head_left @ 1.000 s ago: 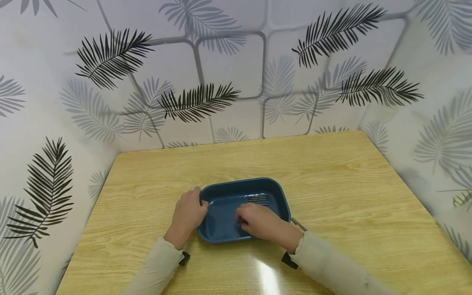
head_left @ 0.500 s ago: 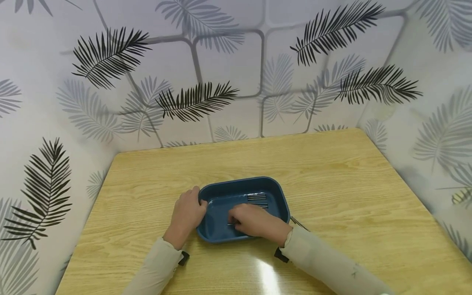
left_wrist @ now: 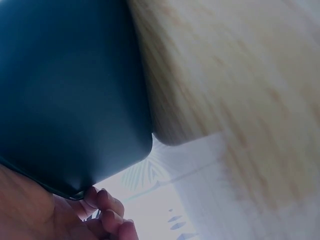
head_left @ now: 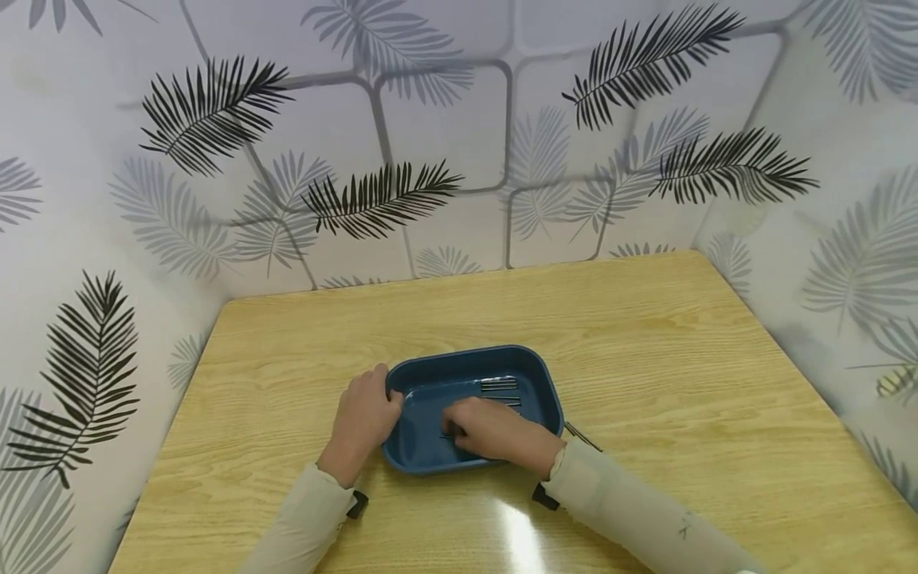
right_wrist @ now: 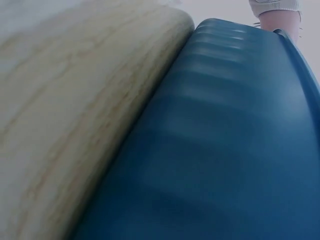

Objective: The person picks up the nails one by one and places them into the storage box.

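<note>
A blue rectangular tray with rounded corners lies on the wooden table. My left hand grips its left end, thumb over the rim; the left wrist view shows curled fingers at the rim's corner. Reaching over the near side, my right hand is inside the tray and pinches a thin metal stick, of which only a short end shows. Several similar thin metal sticks lie side by side in the tray's right part. The right wrist view holds mostly the tray's outer wall, with the right fingers hidden.
Just outside the tray's right end, a few thin sticks lie on the table. Leaf-patterned walls stand behind the table and along both sides. A black strap sits under the right wrist.
My right hand has shifted slightly left inside the tray, then stayed nearly still with the stick, uncovering more of the sticks at right. The left hand keeps its hold on the tray.
</note>
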A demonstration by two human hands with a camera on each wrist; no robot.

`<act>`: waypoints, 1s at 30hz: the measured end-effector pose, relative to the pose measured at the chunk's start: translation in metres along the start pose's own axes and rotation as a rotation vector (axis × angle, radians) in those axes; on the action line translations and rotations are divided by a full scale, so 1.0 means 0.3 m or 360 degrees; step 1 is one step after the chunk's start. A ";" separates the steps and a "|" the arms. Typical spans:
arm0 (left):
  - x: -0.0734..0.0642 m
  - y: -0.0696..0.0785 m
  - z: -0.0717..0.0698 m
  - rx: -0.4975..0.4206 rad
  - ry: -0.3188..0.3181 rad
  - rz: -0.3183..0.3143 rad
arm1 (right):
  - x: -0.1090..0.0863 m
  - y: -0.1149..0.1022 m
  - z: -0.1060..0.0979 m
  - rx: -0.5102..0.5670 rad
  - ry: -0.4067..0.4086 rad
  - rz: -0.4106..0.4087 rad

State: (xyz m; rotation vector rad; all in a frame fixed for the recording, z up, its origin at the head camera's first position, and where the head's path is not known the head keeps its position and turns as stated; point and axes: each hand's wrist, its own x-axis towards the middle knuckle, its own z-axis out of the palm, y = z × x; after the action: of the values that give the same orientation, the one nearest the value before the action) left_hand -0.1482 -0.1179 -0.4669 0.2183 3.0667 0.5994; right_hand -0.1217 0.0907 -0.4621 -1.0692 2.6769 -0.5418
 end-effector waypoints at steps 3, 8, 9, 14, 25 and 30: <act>-0.001 -0.002 0.005 -0.0011 -0.0001 -0.0002 | -0.007 0.007 0.003 -0.0002 0.0026 0.0014; -0.003 -0.002 0.008 -0.0025 -0.0005 0.0000 | -0.035 0.024 -0.006 0.0036 0.0149 0.0057; -0.003 -0.002 0.009 -0.0021 -0.0003 0.0000 | -0.043 0.027 -0.011 0.0043 0.0181 0.0065; 0.003 -0.002 0.009 -0.0008 0.0022 0.0012 | -0.090 0.045 -0.047 0.0065 0.0319 0.0094; 0.000 -0.005 0.009 -0.0018 0.0018 0.0013 | -0.257 0.125 -0.112 0.0155 0.0862 0.0076; 0.001 -0.010 0.011 -0.0005 0.0053 0.0023 | -0.322 0.185 -0.130 0.0159 0.0904 0.0299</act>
State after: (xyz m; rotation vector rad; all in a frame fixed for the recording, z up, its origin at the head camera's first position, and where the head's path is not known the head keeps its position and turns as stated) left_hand -0.1488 -0.1193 -0.4710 0.2331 3.0984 0.6149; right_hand -0.0995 0.2053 -0.4439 -0.6998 3.1332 -1.0622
